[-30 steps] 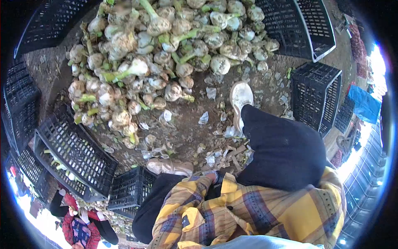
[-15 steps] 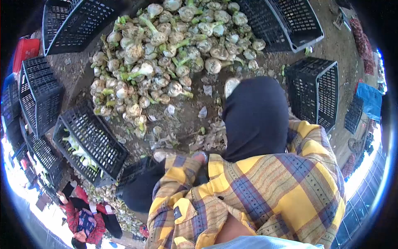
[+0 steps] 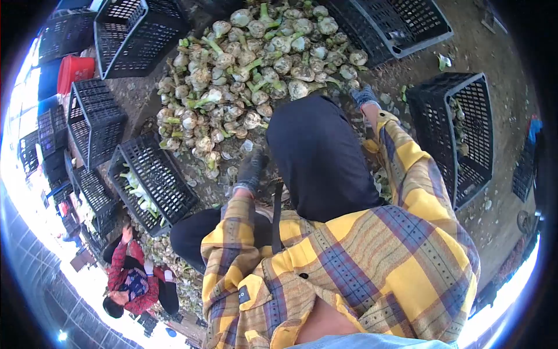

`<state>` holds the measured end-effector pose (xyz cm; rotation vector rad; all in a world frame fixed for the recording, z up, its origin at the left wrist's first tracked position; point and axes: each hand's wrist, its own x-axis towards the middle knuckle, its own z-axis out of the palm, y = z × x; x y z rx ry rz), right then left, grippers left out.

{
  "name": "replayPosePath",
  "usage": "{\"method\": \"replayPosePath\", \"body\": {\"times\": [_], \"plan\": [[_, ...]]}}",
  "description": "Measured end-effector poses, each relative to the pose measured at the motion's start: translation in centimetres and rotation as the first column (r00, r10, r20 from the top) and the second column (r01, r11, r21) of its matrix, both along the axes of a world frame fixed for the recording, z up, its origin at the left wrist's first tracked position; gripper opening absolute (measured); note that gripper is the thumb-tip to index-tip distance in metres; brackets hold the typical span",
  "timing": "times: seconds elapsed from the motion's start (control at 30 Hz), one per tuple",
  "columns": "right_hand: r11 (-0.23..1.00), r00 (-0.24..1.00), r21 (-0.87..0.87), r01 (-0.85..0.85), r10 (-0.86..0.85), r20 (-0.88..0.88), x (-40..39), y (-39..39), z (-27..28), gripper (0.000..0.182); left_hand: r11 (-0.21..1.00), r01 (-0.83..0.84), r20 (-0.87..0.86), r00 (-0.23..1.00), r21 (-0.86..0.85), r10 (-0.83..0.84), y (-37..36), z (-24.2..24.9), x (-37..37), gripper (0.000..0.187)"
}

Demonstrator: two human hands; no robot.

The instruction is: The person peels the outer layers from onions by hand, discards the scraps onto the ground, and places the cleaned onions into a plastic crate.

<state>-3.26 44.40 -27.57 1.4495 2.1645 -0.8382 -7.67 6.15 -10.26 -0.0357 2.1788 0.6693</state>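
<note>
A heap of garlic bulbs lies on the dirt floor, with black crates around it. The gloved right hand is at the heap's edge, the gloved left hand on the other side of a dark-trousered knee. A person in red is at lower left, near more crates

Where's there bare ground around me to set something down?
Best is the nearly bare ground between the upper-right crate and the right crate. Another strip runs between the bulbs and the upper-left crates. It's crowded by your left hand, with peel nearby, and your right hand, close to the bulbs.
</note>
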Motion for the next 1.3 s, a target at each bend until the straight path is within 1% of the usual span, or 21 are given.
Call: {"method": "replayPosePath", "body": {"times": [0.07,0.13,0.17,0.23,0.33,0.4,0.47,0.5,0.53,0.63,0.7,0.73,0.8,0.83,0.87,0.93,1.0,1.07,1.13,1.2,1.3], "plan": [[0.999,0.991,0.013,0.029,-0.027,-0.132,-0.5,0.0,-2.1,0.065,0.983,-0.125,-0.036,0.991,0.133,0.131,-0.9,-0.4,-1.6,0.036],[0.991,0.998,-0.131,0.035,-0.026,0.065,-2.0,-0.3,2.7,0.059,0.977,-0.107,-0.196,0.970,0.184,0.143,-2.7,-2.0,-4.1,0.031],[0.986,0.970,-0.079,-0.145,0.126,-0.209,-1.0,0.2,-1.1,0.053,0.941,-0.203,-0.276,0.920,0.269,0.277,-2.3,-0.6,-4.8,0.033],[0.959,0.944,-0.106,-0.263,0.233,-0.234,-2.4,-0.8,4.1,0.051,0.879,-0.302,-0.361,0.825,0.369,0.435,-0.3,4.4,-6.3,0.034],[0.886,0.849,-0.075,-0.458,0.412,-0.331,-4.2,-1.8,8.9,0.045,0.879,-0.145,-0.537,0.743,0.455,0.401,4.1,11.7,-7.6,0.039],[0.856,0.660,0.033,-0.516,0.422,-0.622,-6.7,-3.5,17.3,0.049,0.567,-0.332,-0.190,0.716,0.754,0.672,6.6,14.1,-7.6,0.039],[0.717,0.350,0.492,-0.493,0.681,-0.643,-9.3,-5.1,21.2,0.045,0.627,-0.201,-0.330,0.709,0.753,0.623,6.9,13.4,-7.4,0.043],[0.708,0.270,0.490,-0.508,0.671,-0.690,-10.2,-6.8,24.7,0.045,0.694,-0.045,-0.470,0.703,0.719,0.533,7.2,13.1,-7.1,0.047],[0.702,0.193,0.489,-0.517,0.653,-0.733,-10.7,-9.0,28.6,0.044,0.459,-0.441,-0.008,0.715,0.771,0.700,9.1,16.1,-6.1,0.053],[0.665,0.120,0.368,-0.651,0.568,-0.814,-10.4,-16.1,35.5,0.046,0.432,-0.494,0.025,0.680,0.755,0.733,9.1,19.8,-4.4,0.057],[0.484,-0.072,0.579,-0.656,0.724,-0.686,-9.6,-19.6,36.8,0.045,0.402,-0.530,0.042,0.641,0.747,0.767,6.2,17.4,-5.5,0.058],[0.479,-0.077,0.588,-0.652,0.730,-0.679,-9.1,-20.6,37.0,0.045,0.395,-0.524,0.044,0.641,0.754,0.767,5.4,16.8,-5.7,0.058],[0.515,-0.011,0.461,-0.723,0.658,-0.753,-8.0,-23.1,37.2,0.040,0.099,-0.471,0.203,0.549,0.877,0.811,2.9,16.9,-5.7,0.053],[0.588,-0.021,0.223,-0.778,0.331,-0.943,-8.7,-24.2,34.3,0.031,0.009,-0.517,0.293,0.498,0.856,0.816,1.7,17.1,-5.6,0.048],[0.578,-0.032,0.238,-0.781,0.343,-0.939,-8.5,-24.6,35.0,0.031,-0.006,-0.509,0.298,0.493,0.861,0.817,0.6,17.0,-5.3,0.048],[0.534,0.564,-0.490,-0.689,-0.029,-0.825,-7.6,-25.4,36.2,0.038,0.066,-0.513,0.246,0.515,0.856,0.821,-1.5,16.5,-4.1,0.043],[0.556,0.636,-0.533,-0.638,-0.010,-0.772,-7.0,-26.9,36.5,0.038,0.027,-0.457,0.236,0.510,0.889,0.827,-3.2,14.6,-3.9,0.040],[0.569,0.658,-0.509,-0.645,0.076,-0.749,-6.6,-28.7,36.4,0.040,0.274,-0.243,-0.122,0.500,0.931,0.857,-4.2,14.1,-3.4,0.038],[0.560,0.678,-0.511,-0.652,0.130,-0.724,-5.9,-30.1,37.6,0.044,0.167,-0.315,0.026,0.527,0.934,0.850,-5.1,14.4,-2.7,0.036],[0.624,0.600,-0.425,-0.656,0.089,-0.795,-5.1,-31.4,37.9,0.045,0.546,-0.004,-0.506,0.372,0.838,0.778,-5.7,13.8,-2.4,0.037],[0.634,0.609,-0.435,-0.639,0.071,-0.790,-5.0,-32.3,36.7,0.044,0.513,-0.081,-0.436,0.425,0.854,0.793,-5.9,14.8,-0.9,0.035]]}}
